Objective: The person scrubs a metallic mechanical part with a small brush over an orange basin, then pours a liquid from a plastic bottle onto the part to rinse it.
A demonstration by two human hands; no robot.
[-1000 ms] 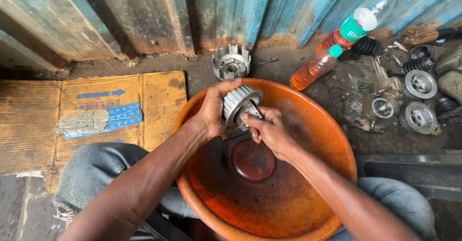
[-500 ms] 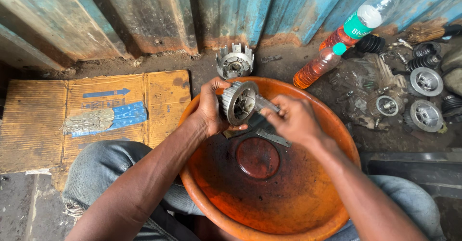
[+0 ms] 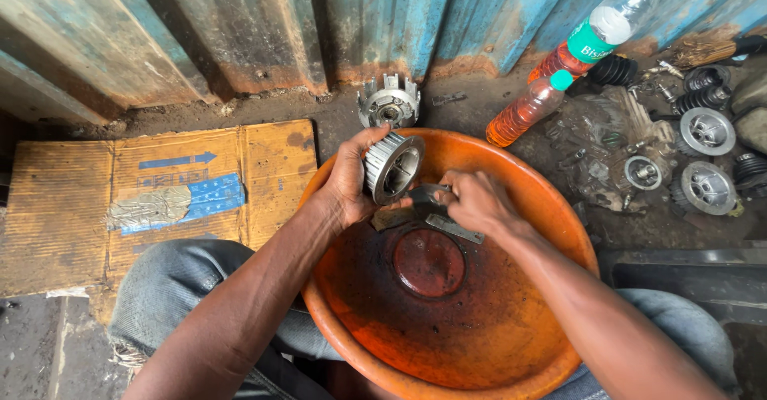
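Left hand (image 3: 347,180) gripping ribbed metal hub (image 3: 390,168), right hand (image 3: 475,202) pinching brush (image 3: 435,208), flattened orange carton (image 3: 160,200) left.

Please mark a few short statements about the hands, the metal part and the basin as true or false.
1. The left hand holds a ribbed metal hub over the orange basin. True.
2. The right hand is empty. False: it grips a small tool next to the hub; its working end cannot be made out.
3. A second metal hub lies inside the basin. False: it sits on the ground beyond the rim, near the blue wall.
4. Two bottles with green caps lie to the right of the basin. True.
5. Flattened cardboard lies on the ground to the left. True.
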